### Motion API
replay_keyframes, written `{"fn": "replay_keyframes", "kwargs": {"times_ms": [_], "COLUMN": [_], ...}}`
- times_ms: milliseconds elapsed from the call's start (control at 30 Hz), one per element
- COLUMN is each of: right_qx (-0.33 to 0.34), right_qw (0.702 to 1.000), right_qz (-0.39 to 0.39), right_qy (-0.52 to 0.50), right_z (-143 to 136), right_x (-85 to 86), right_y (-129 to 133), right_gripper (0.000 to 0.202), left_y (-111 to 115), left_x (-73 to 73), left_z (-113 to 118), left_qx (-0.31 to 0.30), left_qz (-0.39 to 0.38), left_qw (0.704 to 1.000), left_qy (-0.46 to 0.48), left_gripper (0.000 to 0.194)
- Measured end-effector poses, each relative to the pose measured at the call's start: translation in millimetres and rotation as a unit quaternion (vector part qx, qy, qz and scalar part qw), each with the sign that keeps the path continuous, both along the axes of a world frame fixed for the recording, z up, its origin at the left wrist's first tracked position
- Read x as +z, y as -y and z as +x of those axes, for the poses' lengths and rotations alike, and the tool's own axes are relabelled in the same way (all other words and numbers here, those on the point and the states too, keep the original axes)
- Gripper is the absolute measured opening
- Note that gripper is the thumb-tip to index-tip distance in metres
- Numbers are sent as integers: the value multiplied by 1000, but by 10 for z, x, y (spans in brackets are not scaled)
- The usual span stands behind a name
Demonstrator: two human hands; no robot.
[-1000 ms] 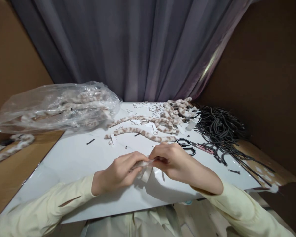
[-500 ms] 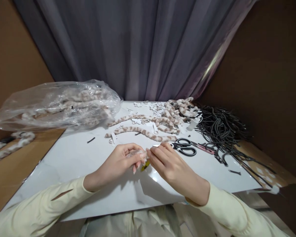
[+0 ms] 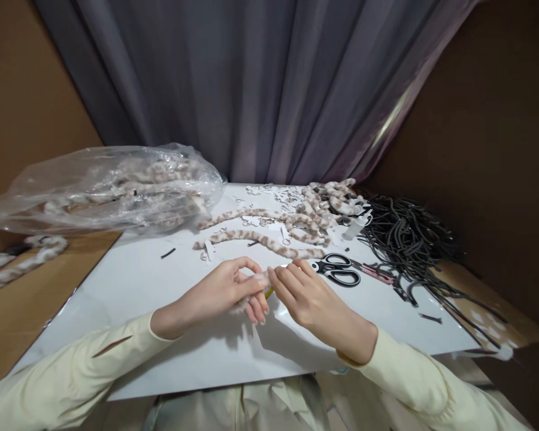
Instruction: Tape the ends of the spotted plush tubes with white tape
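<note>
My left hand [image 3: 227, 290] pinches a small pale fluffy piece [image 3: 263, 280] between thumb and fingers, its lower fingers spread beneath. My right hand [image 3: 308, 299] is closed at the right end of that piece; its fingertips meet there, and what they grip is mostly hidden. A bit of something yellow [image 3: 269, 293] shows between the hands. Behind them, a brown-spotted furry strip [image 3: 260, 238] lies across the table. Scissors with black and white handles [image 3: 344, 276] lie just beyond my right hand, their blades partly covered by it.
A clear plastic bag of furry strips [image 3: 117, 188] fills the back left. At the right are black cords [image 3: 408, 233], a pink-handled tool [image 3: 377, 274] and furry strips [image 3: 336, 197]. Small rings [image 3: 267, 221] lie on the white table [image 3: 161, 317].
My left hand has turned slightly, its lower fingers now reaching further down and right. Less of the yellow thing shows between the hands. My right hand keeps nearly the same place.
</note>
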State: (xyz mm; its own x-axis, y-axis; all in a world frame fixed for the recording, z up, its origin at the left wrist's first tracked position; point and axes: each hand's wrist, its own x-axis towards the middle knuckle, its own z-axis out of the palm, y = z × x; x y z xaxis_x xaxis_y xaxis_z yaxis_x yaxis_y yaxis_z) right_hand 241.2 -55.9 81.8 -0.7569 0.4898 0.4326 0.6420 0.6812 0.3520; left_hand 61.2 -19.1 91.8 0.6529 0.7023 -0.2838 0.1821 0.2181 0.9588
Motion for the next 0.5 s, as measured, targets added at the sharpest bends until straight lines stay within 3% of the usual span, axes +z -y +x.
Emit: {"fn": "replay_keyframes", "kwargs": {"times_ms": [233,400,500], "right_qx": [2,9,19], "right_qw": [982,966,959], "right_qz": [-70,-73,-70], "right_qy": [-174,-249,-276], "right_z": [8,-19,-15], "right_x": [-44,-115,-148], "right_y": [95,159,183], "right_gripper": [9,18,22], "left_y": [64,70,71], "left_x": [-27,-75,-97], "left_z": [30,30,29], "left_qx": [44,90,80], "left_qz": [-91,-139,-138], "left_qw": [994,979,976], "left_qy": [46,121,147], "left_gripper": [33,27,31]}}
